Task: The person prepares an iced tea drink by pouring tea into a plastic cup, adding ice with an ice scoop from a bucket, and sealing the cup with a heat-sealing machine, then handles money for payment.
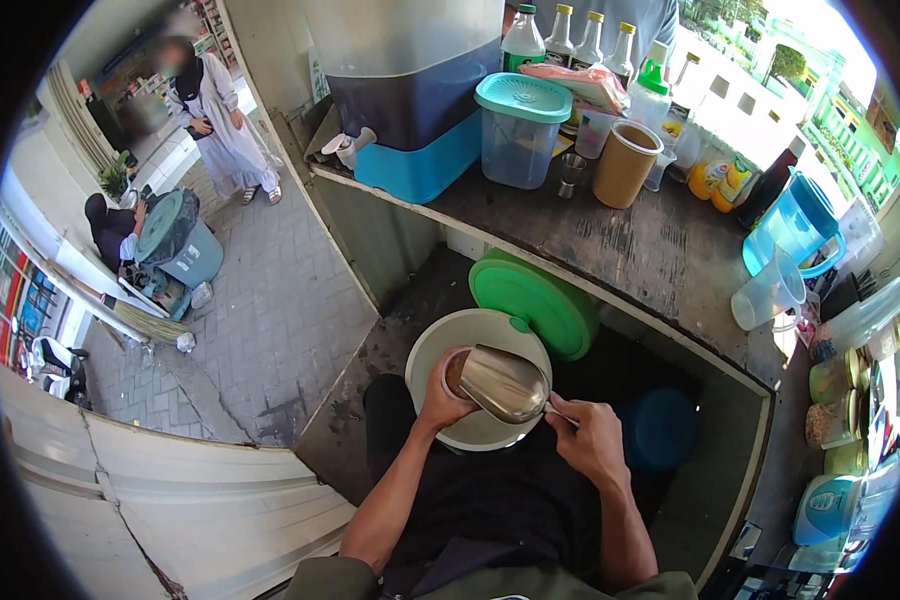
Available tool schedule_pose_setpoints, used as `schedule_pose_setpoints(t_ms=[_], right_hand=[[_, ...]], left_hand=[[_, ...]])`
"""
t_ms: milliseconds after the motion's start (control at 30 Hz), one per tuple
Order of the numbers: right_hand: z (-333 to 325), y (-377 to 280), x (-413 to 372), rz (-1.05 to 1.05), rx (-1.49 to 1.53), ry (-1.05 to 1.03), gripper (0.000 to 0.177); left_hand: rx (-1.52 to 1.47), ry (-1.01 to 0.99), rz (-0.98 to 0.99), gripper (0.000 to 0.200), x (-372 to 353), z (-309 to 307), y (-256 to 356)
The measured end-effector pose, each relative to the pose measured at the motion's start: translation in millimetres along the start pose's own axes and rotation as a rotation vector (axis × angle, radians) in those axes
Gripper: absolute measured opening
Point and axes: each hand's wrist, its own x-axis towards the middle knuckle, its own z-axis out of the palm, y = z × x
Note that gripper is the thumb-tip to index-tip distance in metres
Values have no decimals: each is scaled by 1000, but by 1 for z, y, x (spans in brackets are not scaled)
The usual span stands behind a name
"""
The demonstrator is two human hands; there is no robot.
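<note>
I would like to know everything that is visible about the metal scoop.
The scoop is silver-coloured and shiny, apparently metal, with a deep, rounded body. It is tilted, its mouth meeting the cup in the left hand, above the cream bucket. The right hand grips its handle, mostly hiding it. Its inside is not visible.

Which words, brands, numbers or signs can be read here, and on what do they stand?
None can be read with certainty.
Green-capped bottle: label too small.
Yellow-capped bottles: labels too small.
Orange-and-yellow bottles: print blurred.
Teal-and-white container: marking too blurred.
Red-and-blue panels at far left: too distorted.
Metal pitcher: no lettering seen.
</note>
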Motion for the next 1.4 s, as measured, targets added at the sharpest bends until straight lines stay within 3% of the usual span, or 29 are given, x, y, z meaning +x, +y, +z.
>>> schedule_pose_setpoints(t_ms=[100, 200, 267, 333, 467, 500, 567, 633, 700, 767, 800, 867, 1000, 1067, 1100, 1167, 1233, 1300, 1333, 1400], right_hand=[[-5, 8, -3, -19, 36, 53, 20], [4, 38, -3, 131, 256, 254, 20], [31, 64, 5, 222, 51, 126, 20], [109, 110, 23, 248, -22, -56, 21], [210, 129, 51, 210, 110, -475, 27], [228, 132, 49, 210, 120, -465, 27], [237, 126, 48, 39, 183, -230, 41], [208, 118, 58, 27, 220, 190, 51], [150, 108, 86, 193, 292, 480, 57], [117, 131, 123, 165, 36, 748, 69], [102, 139, 137, 171, 32, 747, 69], [77, 157, 156, 142, -169, 675, 87], [84, 204, 172, -8, -97, 505, 92], [91, 208, 168, 116, 313, 559, 92], [88, 213, 168, 84, 358, 772, 80], [73, 237, 162, 126, 387, 947, 60], [66, 308, 161, 252, -91, 1046, 39], [25, 344, 138, 361, -445, 869, 39], [12, 359, 127, 349, -458, 866, 39], [-2, 373, 109, 278, 188, 1001, 38]], left_hand=[[61, -7, -4, 74, 0, -2, 11], [136, -61, 33, 71, 10, -11, 29], [65, -77, 10, 69, 19, -15, 62], [44, -144, 16, 70, 40, -12, 101], [-160, -167, 61, 76, 91, 29, 180], [-153, -189, 87, 78, 106, 39, 187], [-147, -234, 143, 78, 136, 63, 207], [-171, -300, 174, 75, 167, 91, 214], [-230, -325, 190, 74, 191, 125, 219], [-282, -355, 224, 75, 213, 155, 213], [-245, -372, 266, 77, 223, 167, 208], [-220, -380, 297, 78, 237, 188, 199], [-235, -372, 276, 80, 250, 211, 177], [-205, -371, 260, 80, 252, 217, 168], [-186, -378, 302, 82, 254, 219, 163], [-171, -361, 293, 82, 257, 221, 155], [-160, -339, 292, 82, 258, 220, 151], [-183, -355, 282, 83, 256, 221, 155], [-195, -373, 275, 84, 255, 221, 157], [-177, -326, 304, 87, 260, 221, 148]])
